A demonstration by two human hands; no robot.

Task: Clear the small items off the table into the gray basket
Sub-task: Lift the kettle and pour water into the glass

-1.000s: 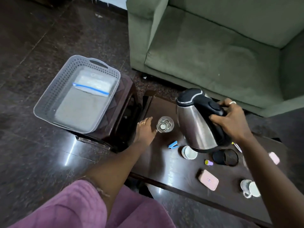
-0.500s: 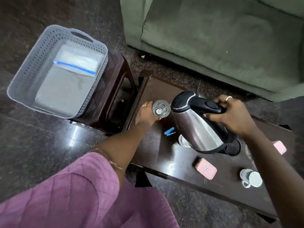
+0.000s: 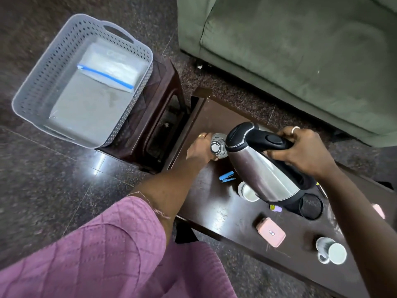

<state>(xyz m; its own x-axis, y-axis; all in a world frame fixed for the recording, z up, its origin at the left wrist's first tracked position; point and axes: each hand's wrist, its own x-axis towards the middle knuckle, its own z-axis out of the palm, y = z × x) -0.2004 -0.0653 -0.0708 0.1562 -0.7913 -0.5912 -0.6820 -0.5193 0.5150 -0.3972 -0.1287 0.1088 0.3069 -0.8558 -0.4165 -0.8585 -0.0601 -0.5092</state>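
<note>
— What is the kettle [image 3: 261, 168] made of?
— Brushed steel on the body, with a dull sheen; its lid and handle are smooth black plastic with a soft gloss.
— And the gray basket [image 3: 40, 82]?
— Matt plastic, the walls pierced with small holes. A clear plastic zip bag [image 3: 109, 70] lies in it.
— The bench [image 3: 217, 214]?
— Dark polished wood, glossy, with scuffs and pale smears. The glass [image 3: 218, 147] on it is clear, the cup [image 3: 332, 251] glazed white ceramic, the pink case [image 3: 270, 232] smooth plastic.
— The rest?
— The floor [image 3: 53, 190] is polished speckled stone, the sofa [image 3: 300, 57] green napped cloth, the sleeve [image 3: 96, 250] quilted purple fabric.
</note>
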